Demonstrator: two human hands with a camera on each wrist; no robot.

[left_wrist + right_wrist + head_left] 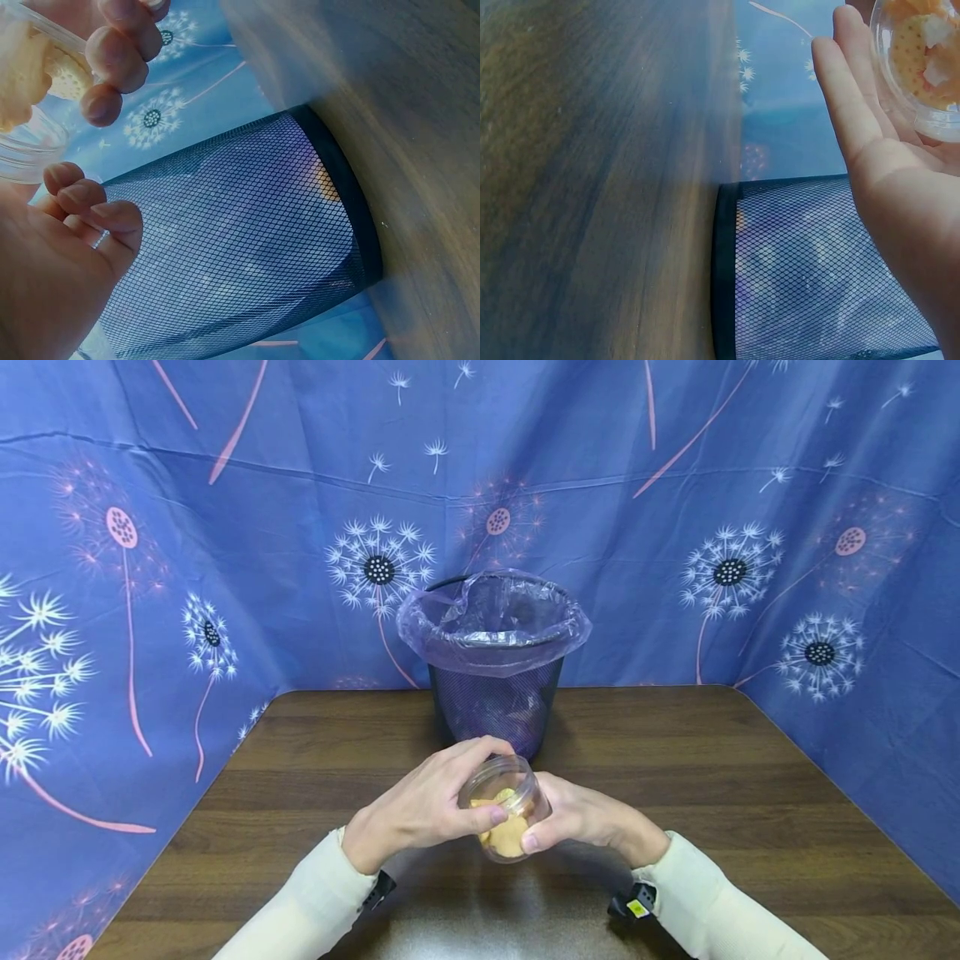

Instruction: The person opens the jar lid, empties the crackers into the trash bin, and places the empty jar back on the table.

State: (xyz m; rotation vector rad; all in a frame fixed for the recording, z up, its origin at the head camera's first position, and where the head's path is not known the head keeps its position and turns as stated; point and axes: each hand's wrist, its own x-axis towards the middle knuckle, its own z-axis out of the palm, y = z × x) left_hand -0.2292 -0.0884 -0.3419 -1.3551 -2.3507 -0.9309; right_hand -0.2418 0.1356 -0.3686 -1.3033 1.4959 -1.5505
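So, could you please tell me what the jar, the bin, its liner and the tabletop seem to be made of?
Jar: clear, glossy plastic or glass; see-through wall, bright highlights.
Bin: dark, fairly matt mesh, perhaps metal; fine grid.
Liner: thin purple plastic, translucent and crinkled.
Tabletop: wood or laminate; brown grain, slight sheen.

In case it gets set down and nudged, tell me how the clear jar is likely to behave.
The clear jar is probably stiff, since it looks undented between the left hand and right hand. Its round body could roll if knocked onto its side. With no lid visible, the yellow pieces inside might spill if it tips.
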